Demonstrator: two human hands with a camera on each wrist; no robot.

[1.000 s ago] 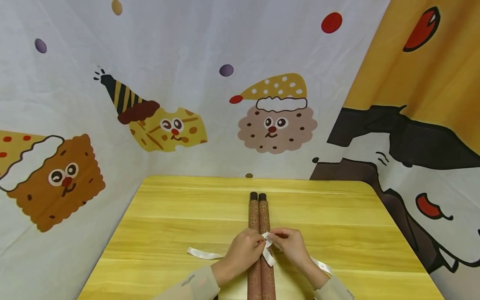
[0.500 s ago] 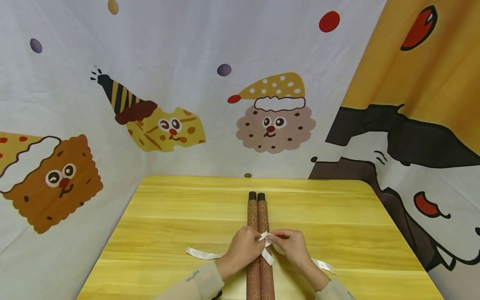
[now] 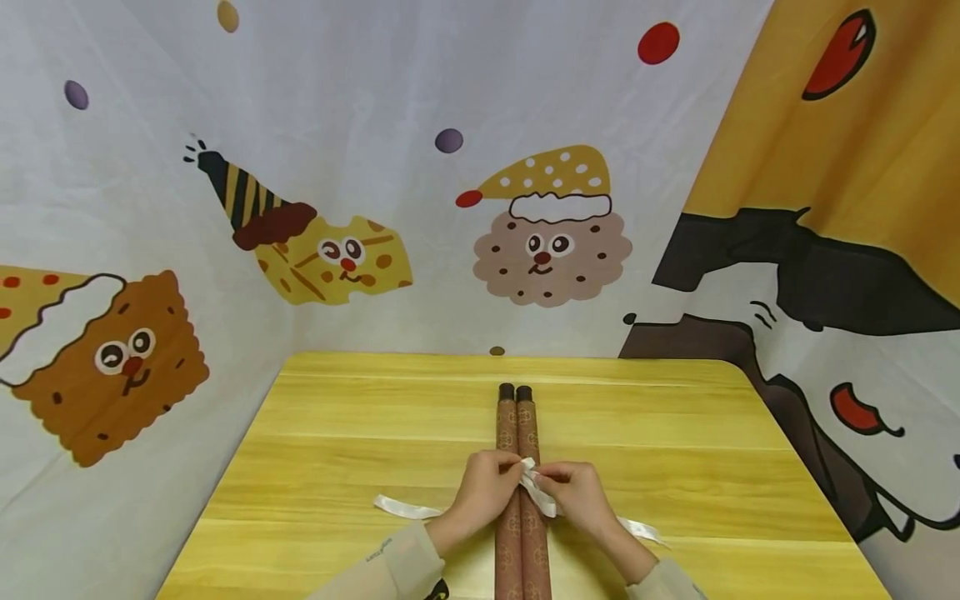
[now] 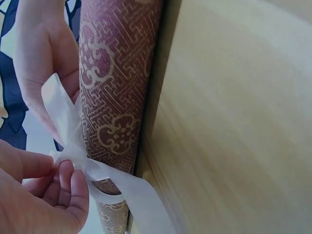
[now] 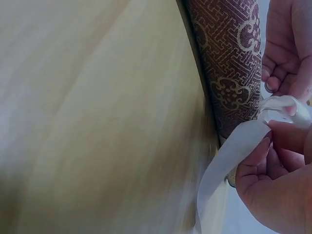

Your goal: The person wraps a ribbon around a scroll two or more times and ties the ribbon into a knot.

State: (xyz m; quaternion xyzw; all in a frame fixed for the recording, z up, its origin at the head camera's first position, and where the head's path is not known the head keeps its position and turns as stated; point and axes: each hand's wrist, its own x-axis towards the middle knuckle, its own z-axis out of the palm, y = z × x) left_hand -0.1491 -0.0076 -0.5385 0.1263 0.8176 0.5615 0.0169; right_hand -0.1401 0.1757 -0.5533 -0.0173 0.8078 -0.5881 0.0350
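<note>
Two rolled scrolls in brown patterned brocade, the left scroll point(image 3: 507, 429) and the right scroll point(image 3: 529, 429), lie side by side lengthwise on the table. White ribbon point(image 3: 543, 502) wraps round them and bunches into a loop on top. Thumb and fingers of my left hand point(image 3: 483, 490) pinch the ribbon from the left. From the right, my right hand point(image 3: 587, 498) pinches it close to the same spot. In the left wrist view a ribbon band point(image 4: 109, 171) crosses the scroll. A ribbon strip point(image 5: 226, 158) hangs down in the right wrist view. The knot itself is partly hidden by fingers.
The ribbon's left tail point(image 3: 408, 507) and right tail point(image 3: 643, 532) lie on the wooden table point(image 3: 337, 433) outside my forearms. Black end knobs point(image 3: 507, 392) cap the scrolls' far ends. A printed cloth point(image 3: 420, 317) hangs behind the table.
The ribbon's short loose end has swung from hanging down to slanting right under my right hand. My left hand has lifted slightly, and the ribbon loop stands higher between the fingers.
</note>
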